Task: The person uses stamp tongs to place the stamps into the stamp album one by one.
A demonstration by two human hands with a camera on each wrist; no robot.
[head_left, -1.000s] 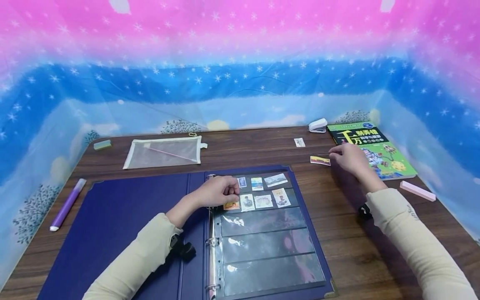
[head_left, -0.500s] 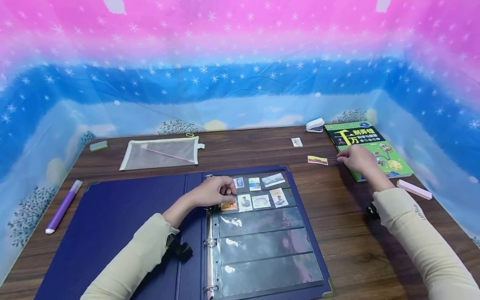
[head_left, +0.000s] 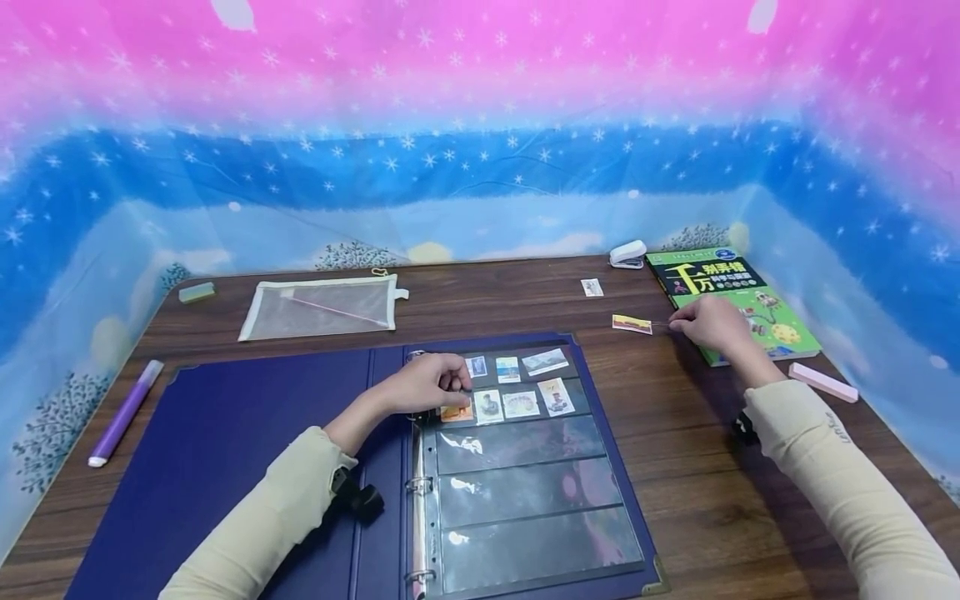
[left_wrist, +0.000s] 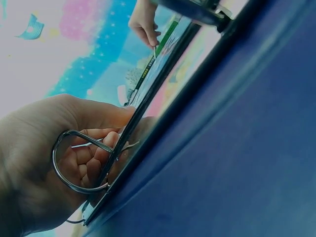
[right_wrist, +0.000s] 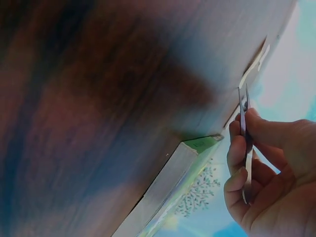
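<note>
My right hand holds metal tweezers between thumb and fingers. Their slim tips are parted in the right wrist view and point at a yellow and red stamp on the table. Whether they touch it is too small to tell. A blue ring-binder stamp album lies spread out, its black page carrying several stamps in the upper two strips. My left hand rests at the page's upper left beside a metal ring, fingers loosely bent, thumb at an orange stamp that it partly covers.
Another small stamp lies farther back, near a white stapler. A green book and pale pink bar are on the right. A mesh pouch, greenish block and purple marker are on the left.
My right hand drew back slightly to the right from the yellow and red stamp, then came a little nearer with the tweezers. The left hand stays at the page; the view shifts slightly.
</note>
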